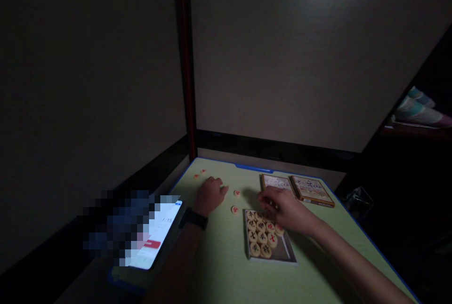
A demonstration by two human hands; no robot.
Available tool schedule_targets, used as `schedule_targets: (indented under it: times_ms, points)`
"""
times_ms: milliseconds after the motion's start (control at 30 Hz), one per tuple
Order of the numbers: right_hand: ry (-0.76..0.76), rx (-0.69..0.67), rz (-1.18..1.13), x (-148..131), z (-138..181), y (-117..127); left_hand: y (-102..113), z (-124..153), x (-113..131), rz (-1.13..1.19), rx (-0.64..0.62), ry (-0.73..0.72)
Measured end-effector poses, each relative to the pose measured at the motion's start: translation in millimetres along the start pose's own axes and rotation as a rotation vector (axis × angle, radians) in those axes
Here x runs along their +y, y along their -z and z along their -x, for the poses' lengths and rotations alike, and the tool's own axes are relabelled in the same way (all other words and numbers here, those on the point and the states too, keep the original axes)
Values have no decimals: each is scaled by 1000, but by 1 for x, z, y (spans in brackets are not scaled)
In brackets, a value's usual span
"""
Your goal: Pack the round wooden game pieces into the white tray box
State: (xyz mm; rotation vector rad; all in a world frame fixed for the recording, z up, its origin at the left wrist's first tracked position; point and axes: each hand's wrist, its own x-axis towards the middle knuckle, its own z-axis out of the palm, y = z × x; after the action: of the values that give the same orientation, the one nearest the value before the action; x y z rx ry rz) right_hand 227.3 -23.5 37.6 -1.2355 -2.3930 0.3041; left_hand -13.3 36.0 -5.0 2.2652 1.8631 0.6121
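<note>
My left hand (210,194), with a dark watch on its wrist, rests on the pale green table (219,266), fingers curled; whether they hold a piece is hidden. Two loose round wooden chess pieces (235,201) lie just to its right, and two more pieces (199,173) lie at the far left corner. My right hand (284,209) hovers over the far end of a shallow tray (282,253) that holds several round pieces (260,236) in rows. Its fingers are bent downward over the pieces; the dim light hides any grip.
Two box halves (298,187) with printed tops lie side by side beyond the tray. A lit phone (155,236) leans at the table's left edge next to a pixelated patch. Walls and a dark post close the far side. Folded cloth (420,111) sits on a shelf at right.
</note>
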Motion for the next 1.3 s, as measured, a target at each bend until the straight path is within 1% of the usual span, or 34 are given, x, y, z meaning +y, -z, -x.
schedule_targets:
  times_ms: [133,267,400,567,700,833,967,1067,1167,1300]
  points:
    - [-12,-133,114,5,-46,-18,-1,9,12,-86,-79,19]
    - [-9,-219,205,8,-76,-38,-1,11,15,-131,-100,16]
    - [18,-262,230,11,-87,-50,-3,9,13,-138,-95,15]
    - [22,-276,256,10,-87,-56,-9,6,7,-132,-78,-36]
    - [7,-249,267,7,-79,-53,-10,5,9,-116,-23,-117]
    - [26,-147,225,9,-64,-41,-4,6,19,7,-32,-111]
    - [91,-39,112,13,-38,-22,-5,8,28,144,-27,-170]
    - [73,28,23,12,-12,-5,-14,10,32,193,8,-238]
    - [6,31,-35,5,16,10,-21,15,39,185,13,-301]
    - [-95,-36,-95,-6,47,21,-21,24,51,166,-7,-348]
